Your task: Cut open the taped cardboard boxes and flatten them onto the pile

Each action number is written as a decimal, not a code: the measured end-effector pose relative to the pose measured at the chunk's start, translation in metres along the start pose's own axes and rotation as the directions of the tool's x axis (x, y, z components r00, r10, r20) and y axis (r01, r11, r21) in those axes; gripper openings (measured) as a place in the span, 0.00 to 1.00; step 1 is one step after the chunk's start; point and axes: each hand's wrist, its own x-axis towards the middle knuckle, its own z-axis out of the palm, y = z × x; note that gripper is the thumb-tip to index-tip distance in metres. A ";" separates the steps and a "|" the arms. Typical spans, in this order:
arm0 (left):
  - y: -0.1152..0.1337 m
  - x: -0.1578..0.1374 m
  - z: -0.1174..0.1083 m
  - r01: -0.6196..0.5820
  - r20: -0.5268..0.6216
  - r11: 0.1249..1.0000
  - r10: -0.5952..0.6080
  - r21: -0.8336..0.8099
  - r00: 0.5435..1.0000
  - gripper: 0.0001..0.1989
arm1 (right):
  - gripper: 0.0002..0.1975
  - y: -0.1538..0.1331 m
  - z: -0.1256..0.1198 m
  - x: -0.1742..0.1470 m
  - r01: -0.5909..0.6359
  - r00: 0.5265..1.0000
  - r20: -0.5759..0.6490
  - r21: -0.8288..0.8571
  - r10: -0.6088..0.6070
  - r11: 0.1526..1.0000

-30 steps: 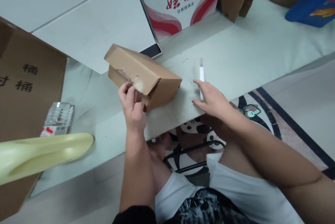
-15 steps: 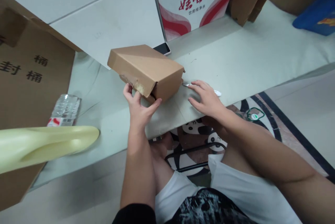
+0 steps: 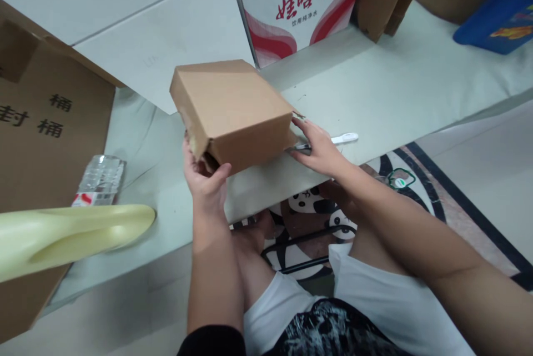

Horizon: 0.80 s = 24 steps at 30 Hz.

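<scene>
small brown cardboard box (image 3: 239,103): at the middle of the scene, between the two hands, over the near part of the pale green covered desk (image 3: 400,78); tilted, its left edge ragged, a loose flap at its right end.
left hand (image 3: 205,181): at the box's near left corner, fingers round the ragged side, thumb by the near face.
left grip: grasping the box.
right hand (image 3: 320,148): at the box's right end, fingertips by the flap.
right grip: thumb and fingers apart; cannot tell whether they grasp the box or just touch it.
slim white-handled tool with a metal tip (image 3: 346,138): partly hidden by the right hand, handle out to the right, tip towards the box.
left side: a clear plastic bottle with a red and white label (image 3: 102,175), a smooth pale yellow plastic object (image 3: 91,228) nearer, and a large brown carton with black characters (image 3: 79,150).
far side: a white box with red lettering and bands (image 3: 302,34).
far right: a blue container (image 3: 478,28).
</scene>
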 end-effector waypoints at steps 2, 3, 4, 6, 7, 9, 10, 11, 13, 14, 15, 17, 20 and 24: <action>0.004 -0.001 0.001 0.029 0.007 0.993 -0.028 -0.118 1.000 0.37 | 0.37 0.004 -0.002 -0.001 -0.048 0.999 -0.023 -0.057 0.047 0.997; 0.005 -0.001 0.000 0.044 0.028 0.988 -0.041 -0.149 0.999 0.34 | 0.36 0.004 -0.004 -0.002 -0.036 0.999 -0.035 -0.055 0.034 0.998; 0.005 -0.001 0.000 0.066 0.050 0.985 -0.058 -0.157 0.997 0.32 | 0.35 0.002 -0.007 -0.004 0.003 0.999 -0.047 -0.029 -0.004 1.000; 0.002 -0.002 -0.001 0.109 0.098 0.985 -0.096 -0.132 0.991 0.31 | 0.35 -0.003 -0.013 -0.008 0.113 0.991 -0.081 0.065 -0.108 0.991; 0.000 -0.003 -0.001 0.135 0.134 0.985 -0.120 -0.104 0.984 0.33 | 0.36 -0.006 -0.015 -0.010 0.145 0.986 -0.097 0.111 -0.134 0.983; -0.003 -0.004 -0.001 0.183 0.230 0.983 -0.172 -0.028 0.958 0.37 | 0.36 -0.010 -0.018 -0.015 0.112 0.990 -0.104 0.175 -0.094 0.978; -0.005 -0.004 -0.002 0.192 0.277 0.981 -0.189 0.015 0.942 0.39 | 0.36 -0.011 -0.019 -0.017 0.063 0.995 -0.089 0.196 -0.046 0.979; -0.006 -0.004 -0.002 0.184 0.312 0.981 -0.192 0.055 0.931 0.41 | 0.35 -0.011 -0.019 -0.019 0.014 0.998 -0.067 0.214 0.000 0.977; -0.008 -0.003 -0.002 0.122 0.336 0.986 -0.155 0.118 0.929 0.42 | 0.35 -0.009 -0.019 -0.020 -0.042 0.998 -0.034 0.243 0.051 0.969; -0.010 -0.002 -0.003 0.079 0.334 0.986 -0.124 0.147 0.934 0.41 | 0.36 -0.009 -0.018 -0.020 -0.040 0.998 -0.035 0.251 0.051 0.967; -0.012 -0.002 -0.003 0.031 0.330 0.983 -0.090 0.179 0.940 0.40 | 0.36 -0.009 -0.018 -0.020 -0.028 0.998 -0.040 0.254 0.040 0.967; -0.016 -0.001 -0.004 -0.063 0.315 0.968 -0.016 0.241 0.949 0.39 | 0.38 -0.009 -0.016 -0.019 0.002 0.999 -0.045 0.250 0.009 0.968; -0.021 -0.003 -0.003 -0.152 0.287 0.926 0.050 0.347 0.957 0.41 | 0.42 -0.010 -0.014 -0.017 -0.005 0.999 -0.044 0.236 0.016 0.972; -0.021 -0.007 -0.001 -0.127 0.231 0.856 0.010 0.502 0.973 0.39 | 0.43 -0.009 -0.014 -0.014 -0.058 0.980 -0.177 0.186 0.091 0.981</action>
